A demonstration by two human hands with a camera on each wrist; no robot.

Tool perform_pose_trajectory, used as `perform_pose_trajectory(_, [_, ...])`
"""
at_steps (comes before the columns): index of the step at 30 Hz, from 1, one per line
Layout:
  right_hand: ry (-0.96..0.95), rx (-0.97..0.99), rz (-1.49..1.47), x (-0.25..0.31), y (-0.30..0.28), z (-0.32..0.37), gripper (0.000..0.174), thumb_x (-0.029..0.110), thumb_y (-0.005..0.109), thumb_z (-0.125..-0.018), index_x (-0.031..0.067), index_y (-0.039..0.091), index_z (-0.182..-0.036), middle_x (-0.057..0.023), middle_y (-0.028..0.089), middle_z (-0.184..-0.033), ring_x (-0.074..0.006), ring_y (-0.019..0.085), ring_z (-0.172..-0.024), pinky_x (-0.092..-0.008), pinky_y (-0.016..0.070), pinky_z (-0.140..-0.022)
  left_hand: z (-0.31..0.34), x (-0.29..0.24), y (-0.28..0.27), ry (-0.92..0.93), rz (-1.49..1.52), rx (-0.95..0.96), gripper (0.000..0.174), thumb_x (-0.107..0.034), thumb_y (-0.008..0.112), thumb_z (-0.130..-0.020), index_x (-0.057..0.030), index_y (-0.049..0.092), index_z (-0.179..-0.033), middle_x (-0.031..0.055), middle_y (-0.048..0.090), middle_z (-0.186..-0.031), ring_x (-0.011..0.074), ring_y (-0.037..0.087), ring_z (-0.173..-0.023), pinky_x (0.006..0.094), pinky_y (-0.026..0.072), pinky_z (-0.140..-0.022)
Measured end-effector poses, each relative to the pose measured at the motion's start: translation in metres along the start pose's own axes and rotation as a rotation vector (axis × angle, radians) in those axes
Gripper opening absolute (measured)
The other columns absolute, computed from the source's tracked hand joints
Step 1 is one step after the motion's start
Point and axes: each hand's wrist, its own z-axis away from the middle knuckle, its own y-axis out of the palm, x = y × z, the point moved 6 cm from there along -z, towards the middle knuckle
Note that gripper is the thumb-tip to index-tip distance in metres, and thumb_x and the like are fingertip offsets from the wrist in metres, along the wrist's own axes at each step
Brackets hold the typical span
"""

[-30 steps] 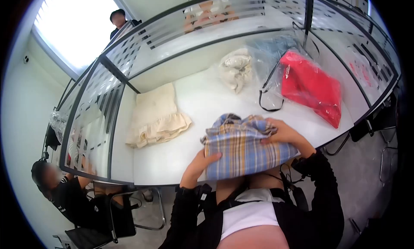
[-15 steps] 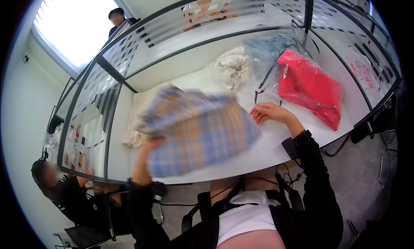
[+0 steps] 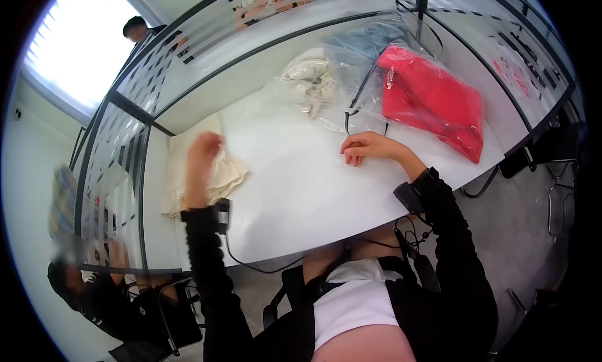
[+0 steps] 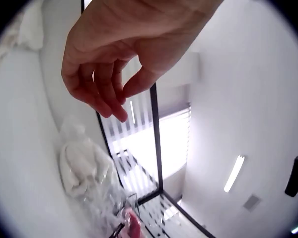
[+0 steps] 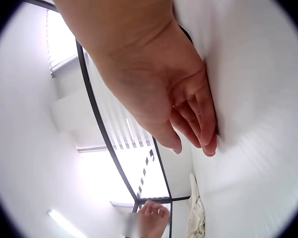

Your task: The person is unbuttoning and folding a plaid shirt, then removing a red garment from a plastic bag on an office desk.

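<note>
My left hand [image 3: 202, 164] is raised in front of the folded cream cloth [image 3: 227, 177], holding nothing. Its fingers hang loosely bent in the left wrist view, where the hand [image 4: 134, 49] is seen up close. The plaid cloth [image 3: 63, 202], blurred, is at the far left, outside the partition. My right hand [image 3: 375, 147] rests low at the white table [image 3: 295, 192], fingers relaxed and empty, near a black strap [image 3: 360, 91]. The right wrist view shows this hand [image 5: 159, 84] beside the tabletop.
At the back lie an off-white cloth [image 3: 310, 79] in clear plastic, a bagged blue cloth [image 3: 364, 41] and a red bagged item [image 3: 433, 101]. A black-framed partition [image 3: 135, 111] encloses the table. A person [image 3: 94, 305] sits at the left; a cable [image 3: 263, 270] hangs along the front edge.
My left hand has let go of the plaid cloth, which has moved left past the partition. My right hand released it earlier and stays over the table. The head view has shifted.
</note>
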Motion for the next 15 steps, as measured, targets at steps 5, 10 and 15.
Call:
perform_pose_trajectory(5, [-0.117, -0.13, 0.04, 0.009, -0.009, 0.004, 0.019, 0.016, 0.056, -0.087, -0.0009, 0.059, -0.092, -0.0068, 0.063, -0.076, -0.0117, 0.059, -0.062, -0.0235, 0.0486, -0.058, 0.001, 0.069, 0.118, -0.202, -0.189, 0.381, 0.017, -0.018, 0.049, -0.09, -0.0027, 0.055, -0.095, 0.0075, 0.061, -0.09, 0.0151, 0.058, -0.086, 0.0259, 0.0456, -0.081])
perform_pose_trajectory(10, [-0.487, -0.786, 0.44, 0.051, -0.044, 0.04, 0.021, 0.012, 0.065, -0.076, 0.0067, 0.059, -0.095, -0.0098, 0.059, -0.086, -0.0177, 0.059, -0.078, -0.0298, 0.0481, -0.068, -0.007, 0.107, 0.155, -0.266, 0.1, 0.486, 0.016, -0.018, 0.049, -0.09, -0.0036, 0.054, -0.095, 0.0066, 0.061, -0.089, 0.0136, 0.057, -0.086, 0.0256, 0.0441, -0.081])
perform_pose_trajectory(15, [-0.274, -1.067, 1.28, 0.037, -0.057, 0.049, 0.048, 0.014, 0.069, -0.067, 0.0089, 0.051, -0.111, -0.0125, 0.046, -0.114, -0.0274, 0.044, -0.108, -0.04, 0.0373, -0.091, -0.015, 0.146, 0.13, -0.416, 0.514, 0.234, 0.01, -0.011, 0.049, -0.087, -0.0034, 0.052, -0.091, 0.0052, 0.055, -0.086, 0.016, 0.053, -0.085, 0.0277, 0.0441, -0.081])
